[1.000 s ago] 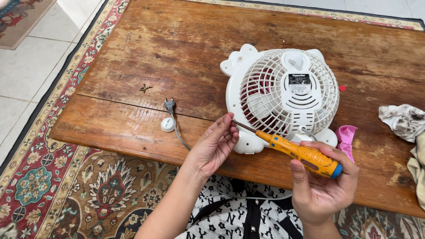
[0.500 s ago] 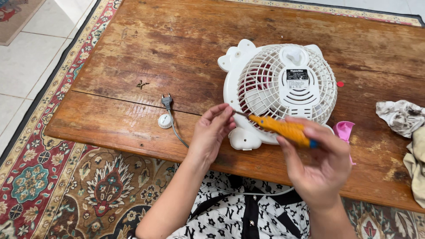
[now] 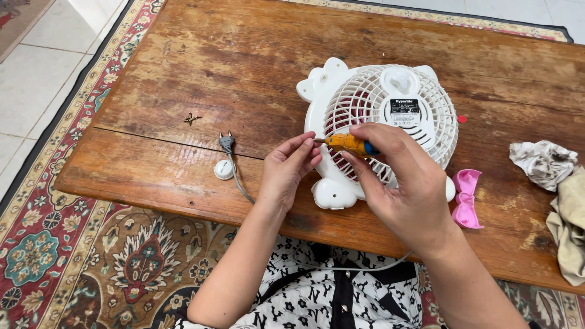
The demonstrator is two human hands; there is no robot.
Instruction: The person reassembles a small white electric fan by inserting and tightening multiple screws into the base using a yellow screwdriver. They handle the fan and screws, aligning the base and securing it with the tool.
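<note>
While our right hand [image 3: 405,189] pinches the orange screwdriver [image 3: 348,144] at frame centre, our left hand [image 3: 287,169] closes its fingertips near the tip, steadying it at the white fan's [image 3: 420,125] rear grille lying face-down on the worktop [image 3: 213,73].

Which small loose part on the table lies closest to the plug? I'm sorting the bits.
The round white cap, just below the grey plug beside its cord. The dark screws lie farther up-left; the red dot and pink bow sit beyond the fan.
</note>
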